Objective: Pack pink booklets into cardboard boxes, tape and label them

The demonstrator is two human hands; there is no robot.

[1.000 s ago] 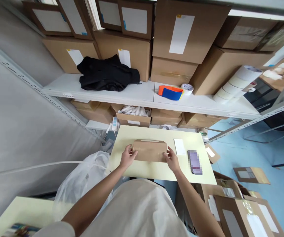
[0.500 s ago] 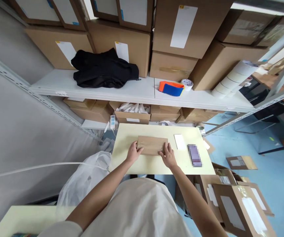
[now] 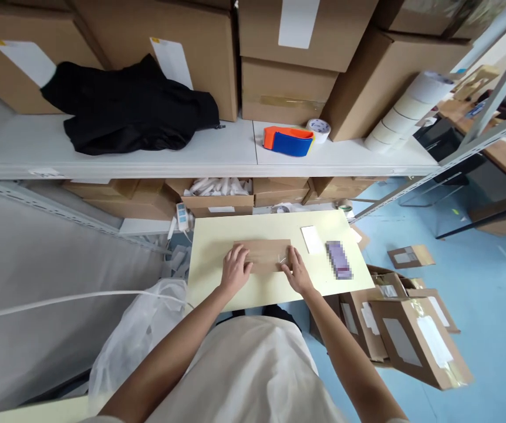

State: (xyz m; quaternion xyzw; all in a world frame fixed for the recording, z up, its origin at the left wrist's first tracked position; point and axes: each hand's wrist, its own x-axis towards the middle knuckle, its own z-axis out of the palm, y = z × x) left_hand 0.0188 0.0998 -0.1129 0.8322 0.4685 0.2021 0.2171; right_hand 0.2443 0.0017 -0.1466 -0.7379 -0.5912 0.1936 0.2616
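A small brown cardboard box (image 3: 262, 252) lies flat on the pale yellow table, a strip of clear tape along its top with a shiny bit near the right end. My left hand (image 3: 235, 269) grips the box's left end, fingers over the upper edge and thumb on the near side. At the other end, my right hand (image 3: 297, 271) has its fingers along the right edge and its thumb at the near corner. To the right of the box are a white card (image 3: 311, 239) and a pixelated purple item (image 3: 339, 259).
The table (image 3: 218, 296) stands against a shelf (image 3: 235, 161) holding large cartons (image 3: 288, 88), black cloth (image 3: 138, 108), a blue and orange band (image 3: 289, 141) and tape rolls (image 3: 405, 114). Clear plastic film (image 3: 134, 335) hangs at left. Opened cartons (image 3: 405, 329) lie on the floor at right.
The view has shifted, so the shelf sits further left and higher. My left hand has moved further over the box's left end. The right hand stays at the right end.
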